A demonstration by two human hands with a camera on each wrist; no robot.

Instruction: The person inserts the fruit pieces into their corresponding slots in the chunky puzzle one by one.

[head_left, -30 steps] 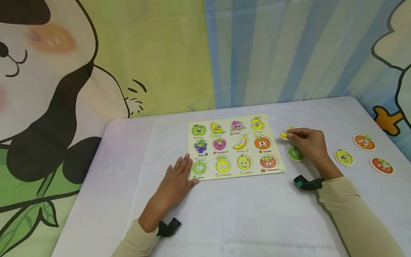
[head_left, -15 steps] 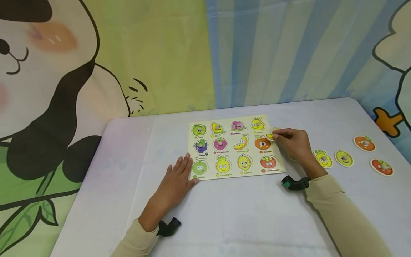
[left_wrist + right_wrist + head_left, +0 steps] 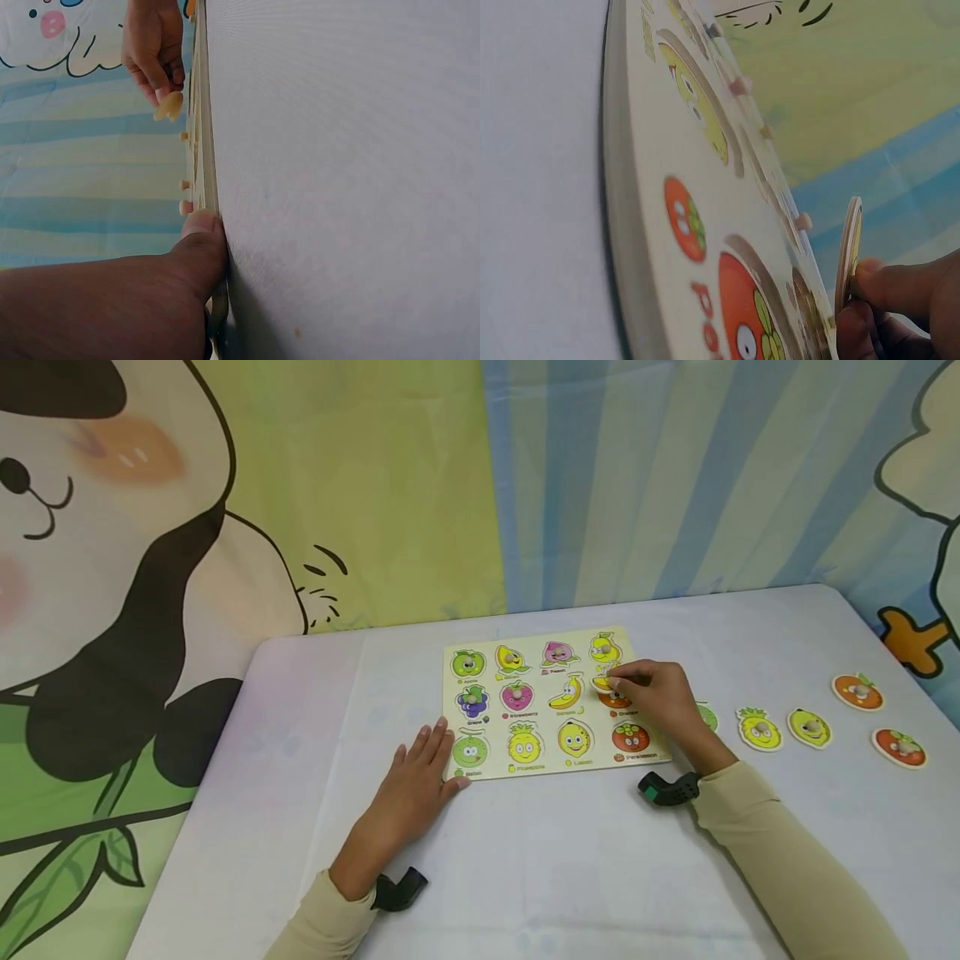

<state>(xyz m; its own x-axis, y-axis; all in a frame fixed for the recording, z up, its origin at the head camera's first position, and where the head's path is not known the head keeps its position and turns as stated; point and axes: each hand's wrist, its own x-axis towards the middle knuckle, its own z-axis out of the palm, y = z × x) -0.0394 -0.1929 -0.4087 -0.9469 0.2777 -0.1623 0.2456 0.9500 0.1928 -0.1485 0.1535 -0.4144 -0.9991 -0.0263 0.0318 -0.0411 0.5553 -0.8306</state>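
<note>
A flat fruit puzzle board (image 3: pixel 548 741) lies on the table. My left hand (image 3: pixel 408 789) rests at its left edge with fingers stretched out, and the thumb (image 3: pixel 201 225) touches the board's edge in the left wrist view. Over the orange picture at the board's right side, my right hand (image 3: pixel 663 697) pinches a yellow banana puzzle piece (image 3: pixel 602 683) between thumb and fingers. The right wrist view shows this piece (image 3: pixel 849 251) edge-on, raised above the board. Knobbed pieces such as the grape (image 3: pixel 472 702) and strawberry (image 3: pixel 517 697) sit in the board.
Right of the board lie a melon piece (image 3: pixel 707 716), partly hidden by my right hand, a pineapple piece (image 3: pixel 760 730), a lemon piece (image 3: pixel 809 728), an orange piece (image 3: pixel 858 692) and a persimmon piece (image 3: pixel 899 749). A printed curtain (image 3: pixel 390 485) hangs behind the table.
My right hand has carried the banana piece leftward, from beside the board to above its orange picture. The melon and pineapple pieces have come into view behind it. My left hand stays put.
</note>
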